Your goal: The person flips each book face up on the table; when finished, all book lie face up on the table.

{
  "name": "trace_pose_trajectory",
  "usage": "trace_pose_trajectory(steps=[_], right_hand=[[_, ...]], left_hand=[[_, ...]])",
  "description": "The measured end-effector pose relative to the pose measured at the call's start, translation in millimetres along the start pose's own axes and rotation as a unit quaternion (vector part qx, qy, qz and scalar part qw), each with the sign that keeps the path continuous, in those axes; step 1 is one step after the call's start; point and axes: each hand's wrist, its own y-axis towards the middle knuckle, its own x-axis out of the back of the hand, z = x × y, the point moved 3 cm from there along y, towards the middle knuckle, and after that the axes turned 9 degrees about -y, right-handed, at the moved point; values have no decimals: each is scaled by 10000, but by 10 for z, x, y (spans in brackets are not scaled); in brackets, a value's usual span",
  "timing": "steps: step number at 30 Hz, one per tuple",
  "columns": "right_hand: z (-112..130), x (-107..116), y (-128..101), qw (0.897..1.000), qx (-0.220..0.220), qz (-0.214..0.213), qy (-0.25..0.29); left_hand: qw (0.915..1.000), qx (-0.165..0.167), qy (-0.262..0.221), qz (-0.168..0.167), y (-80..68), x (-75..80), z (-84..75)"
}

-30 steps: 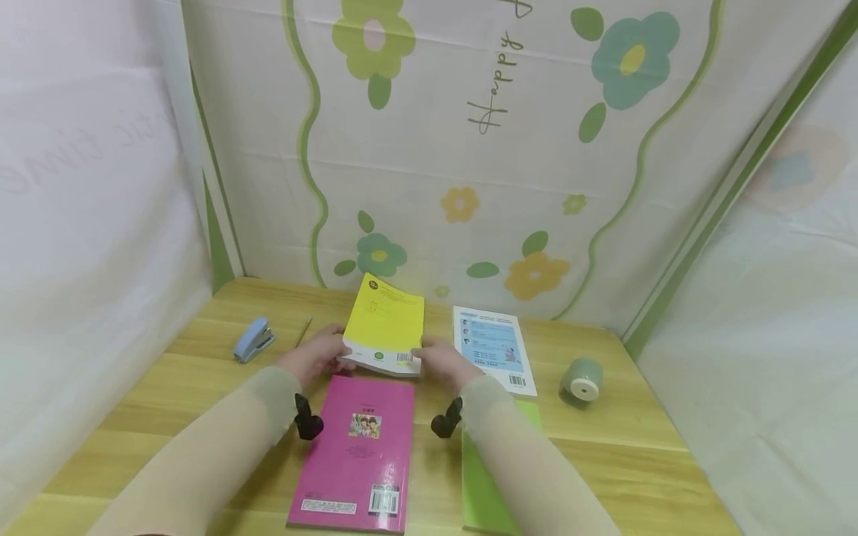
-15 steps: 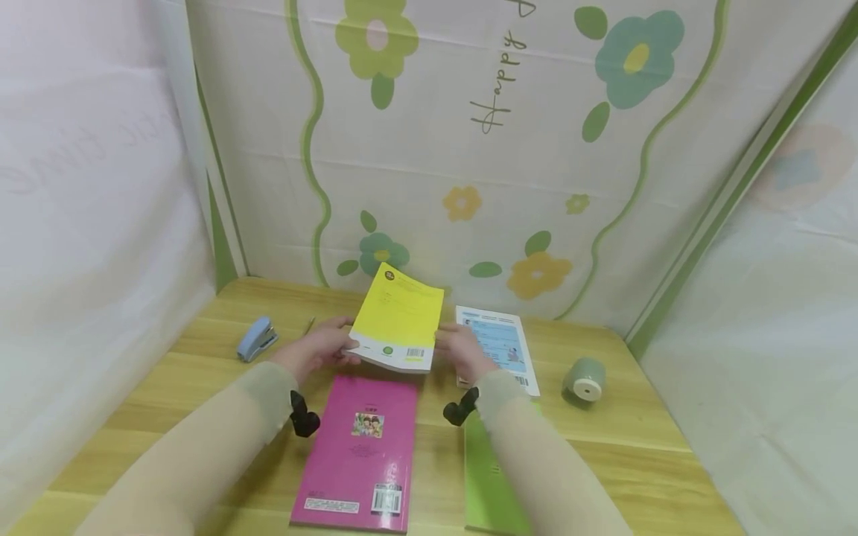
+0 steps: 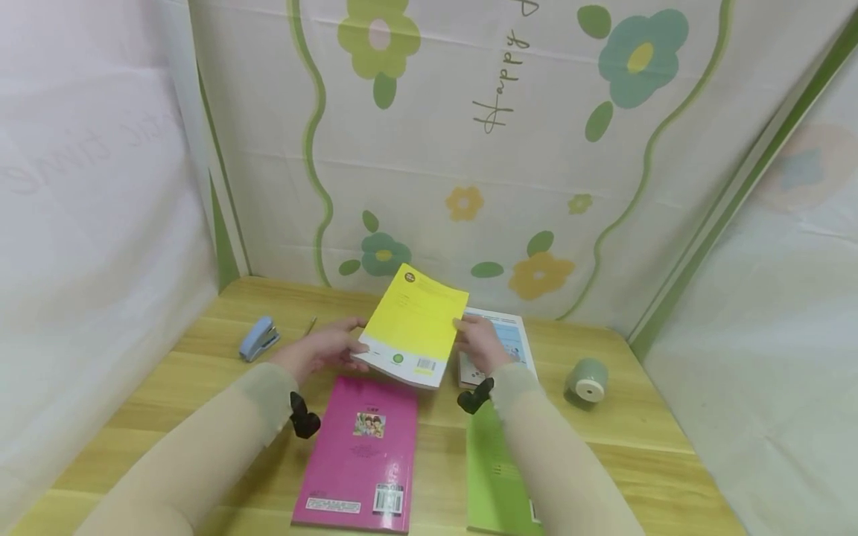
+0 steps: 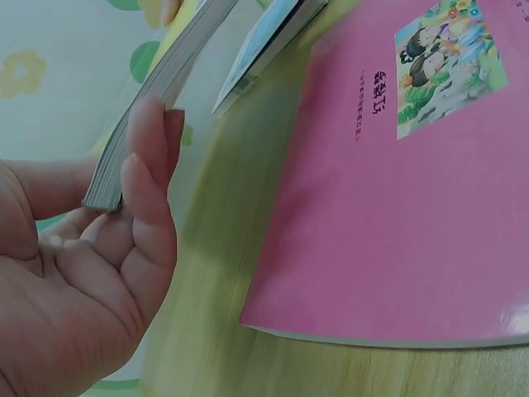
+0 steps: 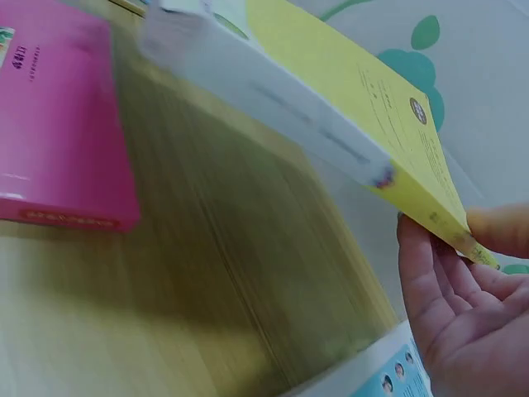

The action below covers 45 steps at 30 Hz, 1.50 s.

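While your hands [image 3: 322,350] [image 3: 479,344] pinch the floppy yellow paperback book [image 3: 415,326] at 9 and 3 o'clock, support its spine.

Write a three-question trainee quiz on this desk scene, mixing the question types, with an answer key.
1. True or false: both hands hold the yellow paperback book clear of the wooden table.
2. Which object lies nearest the table's left edge? A blue stapler B round green sharpener C pink paperback book
3. Fill in: the right hand is above the ____-covered booklet.

Key: 1 true; 2 A; 3 blue
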Motion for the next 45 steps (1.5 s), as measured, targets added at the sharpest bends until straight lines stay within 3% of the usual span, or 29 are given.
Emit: trace_pose_trajectory(steps=[4,9,19,23,27,30,33,37,39,43,45], right_hand=[[-9,85,-17,9997,-207,98,-76],[21,118,-58,9996,-254,99,-13],[132,109,-67,9992,100,-65,384],[206,109,-83,9985,203,-207,469],[270,117,-118,9976,138,-392,551],[312,118,-146,9967,76,-443,670],[353,112,-171,9956,75,-471,808],[400,98,-174,9934,100,-519,1016],[431,86,-173,9922,142,-523,1124],[505,64,-186,9890,245,-571,1341],[541,58,-200,9868,289,-609,1471]], left_hand=[[9997,50,78,241,-22,-32,-6],[9997,-48,27,232,-6,-58,4],[9926,-679,797,-614,81,-82,62],[9880,-882,976,-804,61,-113,46],[9847,-862,1160,-974,73,-140,19],[9788,-897,1570,-959,81,-160,-5],[9683,-1081,2066,-900,85,-194,-17],[9477,-1430,2680,-975,117,-273,-20],[9311,-1579,3092,-1122,130,-320,-22],[8837,-1850,3995,-1588,118,-406,-41],[8677,-1962,4211,-1767,93,-447,-60]])
